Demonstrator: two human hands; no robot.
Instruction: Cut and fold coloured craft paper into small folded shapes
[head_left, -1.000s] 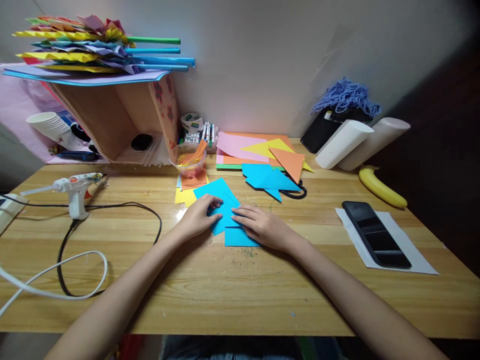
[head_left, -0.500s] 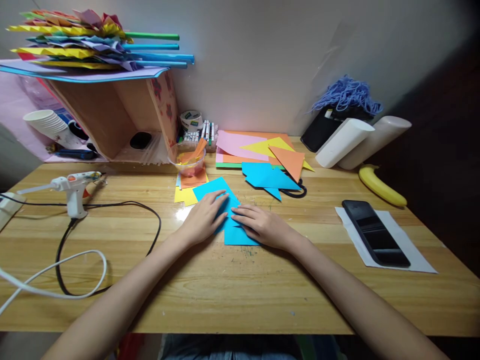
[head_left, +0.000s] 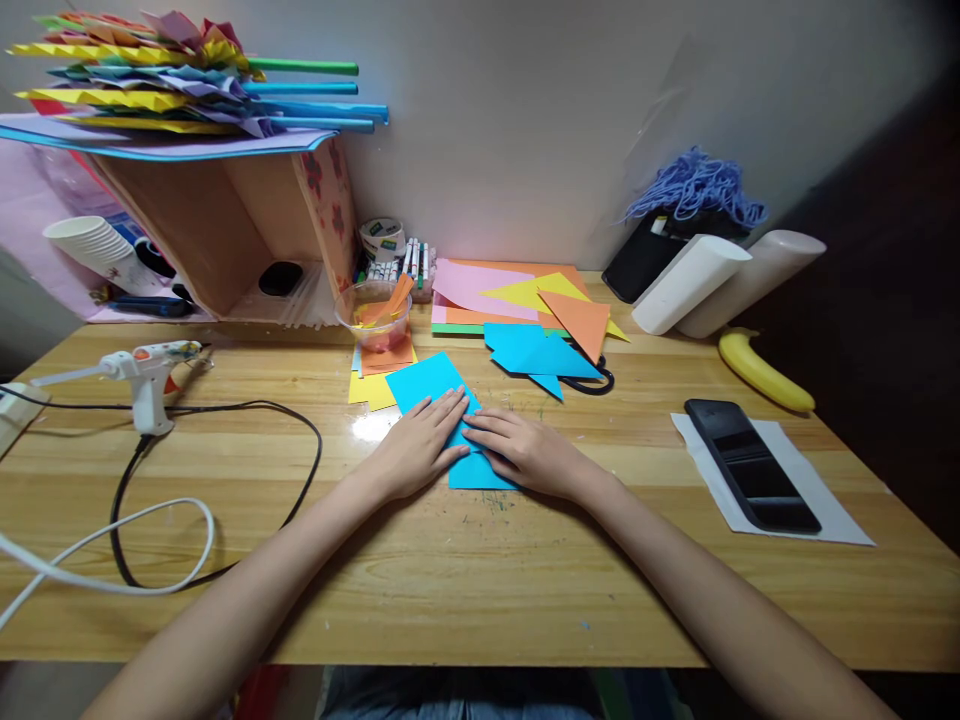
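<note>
One bright blue paper square [head_left: 431, 383] lies flat near the middle of the wooden table [head_left: 480, 590]. It is turned like a diamond, and its near part is hidden under the hands. A second blue piece [head_left: 472, 473] pokes out below the hands, and I cannot tell if it is part of the same sheet.

The left hand [head_left: 420, 447] is open and flat, with its fingers together, pressing down on the blue paper. The right hand [head_left: 525, 452] is open and flat too, palm down on the paper. The fingertips of both hands meet in the middle. Neither hand grips anything.

Behind on the left stands a big cardboard box [head_left: 225, 225] with folded paper fans [head_left: 150, 75] piled on top. At the back lies a stack of colored paper sheets [head_left: 495, 292], with blue paper triangles [head_left: 536, 357] just in front of it. On the right lean two white rolls [head_left: 712, 280], with blue yarn [head_left: 694, 190] behind them. A black phone [head_left: 750, 463] lies on a white sheet [head_left: 825, 505], well apart from the hands. A yellow banana [head_left: 761, 373] lies near it. On the left a white glue gun [head_left: 142, 375] stands with its black cord [head_left: 225, 480] looping over the table. A small clear plastic cup [head_left: 373, 318] with paper scraps sits just behind the blue paper square. Nothing blocks the hands.
</note>
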